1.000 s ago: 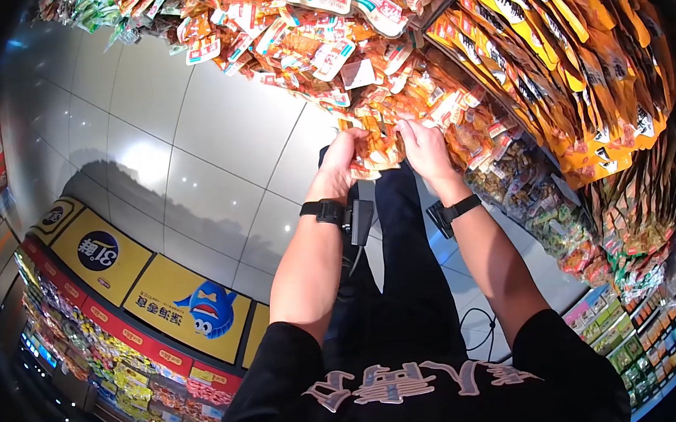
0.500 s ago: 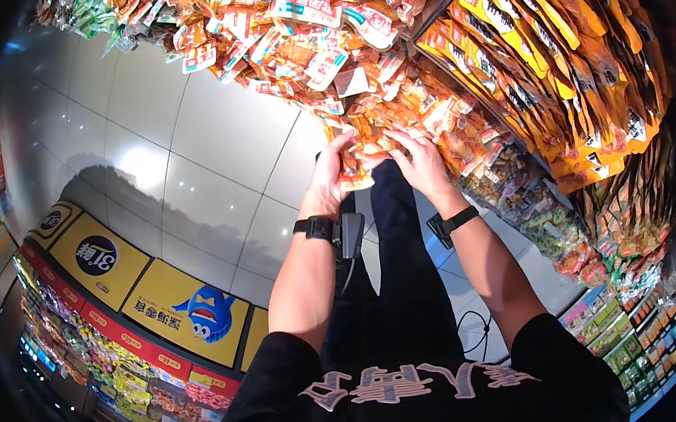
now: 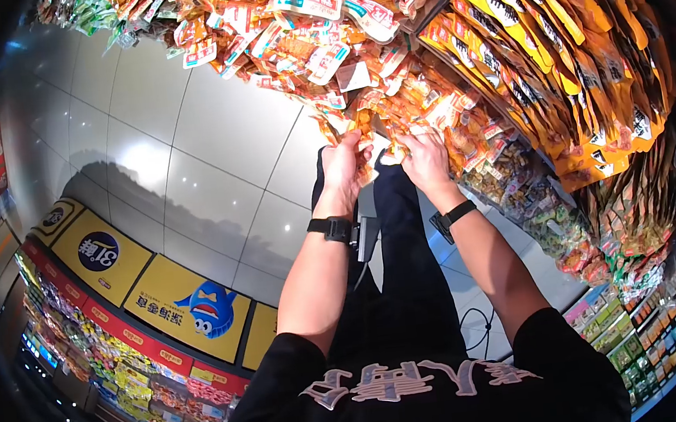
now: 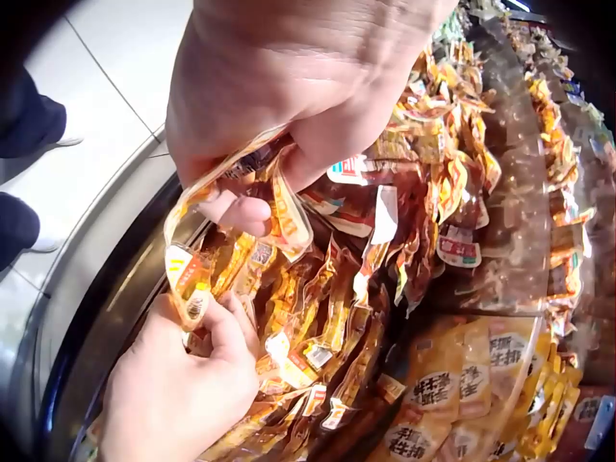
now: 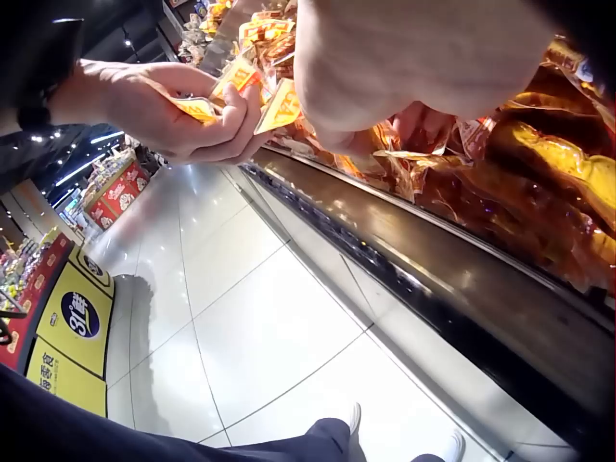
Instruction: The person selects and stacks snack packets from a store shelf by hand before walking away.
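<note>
My left hand (image 3: 342,168) grips orange snack packets (image 4: 289,214) at the edge of the display; in the left wrist view its fingers curl round their wrappers. Across from it, my right hand (image 3: 426,159) has thumb and fingers curled together. Seen from the left wrist, the right fingertips pinch the edge of a small orange packet (image 4: 195,279) just below the left hand. Orange packet corners (image 5: 281,106) stick out between the left hand's fingers in the right wrist view. Beneath both hands lie more orange packets (image 4: 322,318) in the bin.
Red-and-white labelled packets (image 3: 308,0) heap up beyond the hands. Yellow pouches (image 3: 542,33) stand in rows to the right behind a divider. A dark bin rim (image 5: 385,217) runs along the near side. Yellow sign panels (image 3: 191,305) front a candy counter at left.
The left hand has turned and closed its fingers over the packets it supported from the side. The right hand's spread fingers have curled in, and a gap has opened between the hands.
</note>
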Tool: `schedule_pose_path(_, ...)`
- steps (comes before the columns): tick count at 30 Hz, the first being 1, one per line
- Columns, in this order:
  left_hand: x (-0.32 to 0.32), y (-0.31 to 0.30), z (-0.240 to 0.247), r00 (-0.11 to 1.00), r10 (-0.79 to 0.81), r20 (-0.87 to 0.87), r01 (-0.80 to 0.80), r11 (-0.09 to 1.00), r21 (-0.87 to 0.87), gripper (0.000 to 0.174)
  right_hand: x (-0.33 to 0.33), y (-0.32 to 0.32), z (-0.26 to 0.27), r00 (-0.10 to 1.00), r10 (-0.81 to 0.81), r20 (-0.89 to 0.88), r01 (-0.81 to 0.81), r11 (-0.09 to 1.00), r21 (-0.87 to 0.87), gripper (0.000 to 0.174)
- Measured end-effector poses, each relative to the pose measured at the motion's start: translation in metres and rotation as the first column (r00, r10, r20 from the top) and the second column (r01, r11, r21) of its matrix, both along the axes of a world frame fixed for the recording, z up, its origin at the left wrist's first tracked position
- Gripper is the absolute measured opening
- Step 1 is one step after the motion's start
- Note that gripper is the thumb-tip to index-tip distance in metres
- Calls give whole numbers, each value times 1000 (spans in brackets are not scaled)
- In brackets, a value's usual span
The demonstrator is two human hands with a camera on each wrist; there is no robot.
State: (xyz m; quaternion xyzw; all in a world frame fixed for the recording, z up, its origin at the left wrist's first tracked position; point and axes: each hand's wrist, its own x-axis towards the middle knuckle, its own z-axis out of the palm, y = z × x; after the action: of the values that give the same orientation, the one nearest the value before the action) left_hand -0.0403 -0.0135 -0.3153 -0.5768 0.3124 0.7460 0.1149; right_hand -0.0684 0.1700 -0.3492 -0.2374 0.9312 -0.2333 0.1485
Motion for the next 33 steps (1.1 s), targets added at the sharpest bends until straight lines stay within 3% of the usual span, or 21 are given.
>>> schedule_pose_path(4, -5, 4, -30, 996, -65, 64, 77, 975, -207, 16, 0, -5, 0, 999, -39, 12, 39, 998, 53, 39)
schedule_pose_path(7, -9, 7, -42, 997, -28, 67, 46, 958, -284, 16, -2, -12, -1, 999, -52, 9, 50, 990, 135, 36)
schedule_pose_path(12, -11, 9, -50, 998, -58, -3, 54, 944, -326, 16, -6, -27, -1, 992, -107, 70, 81, 950, 302, 34)
schedule_pose_path(15, -7, 9, -61, 994, -107, -7, 99, 940, -328, 21, -7, -30, -3, 992, -119, 33, 104, 953, 285, 34)
schedule_pose_path(18, -4, 6, -48, 995, -98, -21, 89, 961, -261, 26, -9, -30, 4, 986, -108, 127, 64, 948, 313, 39)
schedule_pose_path(21, 10, 11, -31, 998, 2, -57, -10, 988, -154, 33, -2, -22, 6, 999, 20, 31, -25, 987, 156, 52)
schedule_pose_path(22, 16, 15, -27, 999, 24, -45, -30, 989, -147, 36, 2, -21, 8, 993, 12, 116, -28, 990, 136, 57)
schedule_pose_path(24, 27, 21, -16, 997, 59, -51, -64, 991, -117, 40, 7, -19, 10, 995, -4, 100, 3, 1000, 13, 55)
schedule_pose_path(28, 53, 24, -18, 993, -5, -115, 5, 1000, -1, 34, 18, -14, 15, 976, -22, 217, 40, 996, -80, 56)
schedule_pose_path(32, 79, 15, -15, 980, -159, -118, 173, 977, 126, 26, 35, -5, 23, 990, 13, 143, 9, 987, -157, 63)
schedule_pose_path(33, 82, 11, -5, 974, -203, -97, 215, 967, 138, 26, 37, -3, 37, 989, -3, 145, 32, 980, -198, 55)
